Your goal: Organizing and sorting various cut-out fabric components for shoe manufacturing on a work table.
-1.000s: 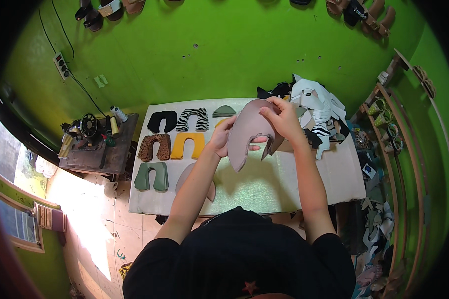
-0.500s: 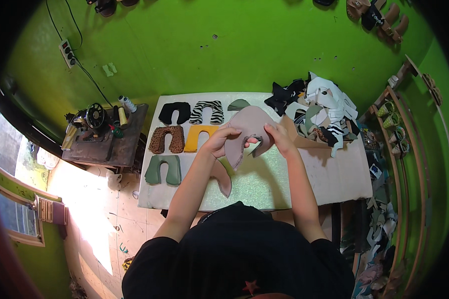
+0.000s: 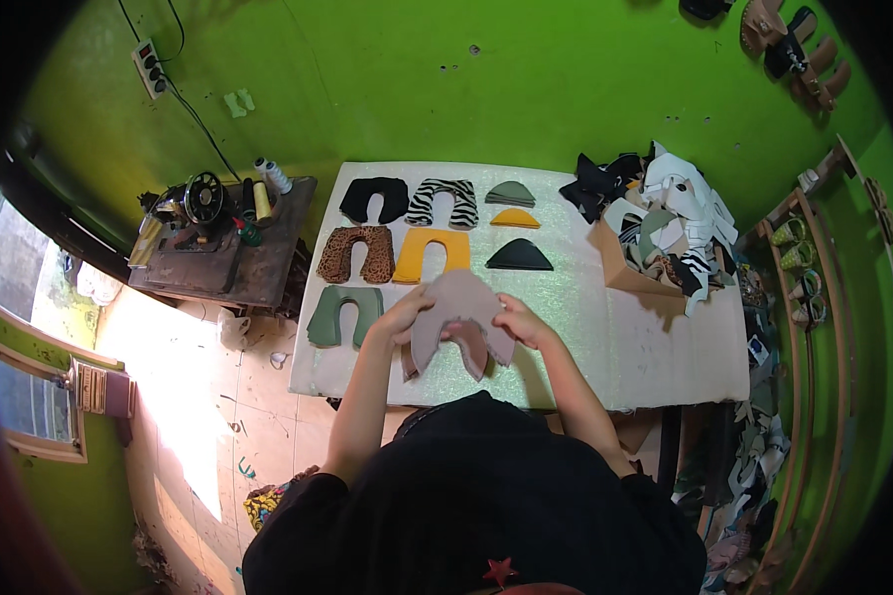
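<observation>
In front of me I hold a beige-pink U-shaped cut piece (image 3: 458,293) above the table, its two legs pointing toward me. My left hand (image 3: 407,315) pinches its left side. My right hand (image 3: 522,321) grips the right side between thumb and fingers. More pinkish material shows through the U's opening; whether it lies on the table or hangs from my hands I cannot tell. Left of my hands lie U-shaped pieces: green (image 3: 345,317), yellow (image 3: 433,256), leopard-print (image 3: 355,255), zebra-print (image 3: 442,202) and black (image 3: 375,200).
Half-round pieces in green (image 3: 510,193), yellow (image 3: 515,217) and black (image 3: 520,255) lie beyond my hands. A cardboard box (image 3: 629,273) heaped with scraps stands at the right. A sewing machine (image 3: 203,203) is on the left; a wooden rack (image 3: 826,288) holds sandals.
Both hands have brought the beige-pink piece lower and nearer to me, its face now flatter to view. The yellow and black half-rounds have come into sight. The whole view has shifted slightly.
</observation>
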`<state>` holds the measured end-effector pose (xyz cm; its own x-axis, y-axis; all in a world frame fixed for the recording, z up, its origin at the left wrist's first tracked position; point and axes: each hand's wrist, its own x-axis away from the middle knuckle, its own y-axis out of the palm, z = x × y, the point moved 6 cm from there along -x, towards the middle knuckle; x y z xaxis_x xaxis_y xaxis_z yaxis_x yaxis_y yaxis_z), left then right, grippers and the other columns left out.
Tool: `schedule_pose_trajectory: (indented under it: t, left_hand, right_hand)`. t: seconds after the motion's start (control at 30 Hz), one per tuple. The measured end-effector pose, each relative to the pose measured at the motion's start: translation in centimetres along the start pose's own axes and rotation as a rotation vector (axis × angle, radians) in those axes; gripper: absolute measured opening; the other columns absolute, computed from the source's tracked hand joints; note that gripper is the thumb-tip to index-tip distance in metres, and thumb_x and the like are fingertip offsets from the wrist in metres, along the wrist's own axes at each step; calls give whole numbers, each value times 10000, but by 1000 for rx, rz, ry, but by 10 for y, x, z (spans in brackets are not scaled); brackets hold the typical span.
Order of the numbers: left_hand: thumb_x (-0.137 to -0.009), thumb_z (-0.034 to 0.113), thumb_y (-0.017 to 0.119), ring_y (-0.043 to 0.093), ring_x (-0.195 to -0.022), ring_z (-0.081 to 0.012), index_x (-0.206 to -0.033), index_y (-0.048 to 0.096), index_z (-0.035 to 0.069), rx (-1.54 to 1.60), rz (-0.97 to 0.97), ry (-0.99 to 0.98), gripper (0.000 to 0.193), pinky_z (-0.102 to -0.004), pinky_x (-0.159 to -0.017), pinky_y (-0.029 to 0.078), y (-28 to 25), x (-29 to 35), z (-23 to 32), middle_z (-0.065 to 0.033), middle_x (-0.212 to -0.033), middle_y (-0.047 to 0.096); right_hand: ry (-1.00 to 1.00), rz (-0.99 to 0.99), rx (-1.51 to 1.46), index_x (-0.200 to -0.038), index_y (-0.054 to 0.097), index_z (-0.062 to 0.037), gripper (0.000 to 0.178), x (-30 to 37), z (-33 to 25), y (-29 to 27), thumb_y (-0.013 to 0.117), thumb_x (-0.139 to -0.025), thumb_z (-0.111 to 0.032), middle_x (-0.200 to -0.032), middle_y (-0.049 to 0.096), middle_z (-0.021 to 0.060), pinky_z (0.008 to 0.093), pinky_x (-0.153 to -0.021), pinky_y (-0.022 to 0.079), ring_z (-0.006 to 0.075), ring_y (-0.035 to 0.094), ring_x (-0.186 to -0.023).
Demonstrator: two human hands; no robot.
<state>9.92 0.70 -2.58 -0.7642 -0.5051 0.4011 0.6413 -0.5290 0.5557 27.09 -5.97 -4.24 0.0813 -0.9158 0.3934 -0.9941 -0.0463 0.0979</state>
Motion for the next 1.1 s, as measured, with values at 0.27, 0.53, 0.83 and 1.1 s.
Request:
schedule_pose_trajectory:
  t: [0.27,0.53,0.83,1.1]
  left_hand:
    - [-849,-66,337,590,-930,-313,-1290,233,13,-41,110,-42,460,-376,-794,511,-36,20,-42,-240,-1191,424]
    - [-789,-5,522,597,-875,-206,-1129,461,-11,-793,421,38,345,-311,-754,476,-84,-2,-51,-164,-981,584]
    - [-718,39,607,583,-904,-318,-1019,550,10,-1063,658,207,307,-346,-777,451,-64,13,-38,-201,-939,608]
    - [-714,-17,553,537,-864,-405,-1017,542,1,-1232,732,433,304,-415,-762,447,-50,21,-38,-233,-940,545]
  right_hand:
    - [35,66,170,-1035,447,-20,303,-11,50,18,535,-747,16,-764,589,89,256,-545,425,133,555,-638]
    - [-67,305,536,-920,513,-14,233,-15,67,22,607,-716,-76,-728,579,93,293,-585,441,177,556,-640]
    - [-67,511,534,-878,552,8,219,2,62,19,614,-690,-86,-764,605,148,328,-663,466,261,596,-719]
    - [-173,547,576,-885,552,3,199,9,54,26,594,-709,-81,-769,596,187,383,-678,463,334,588,-768]
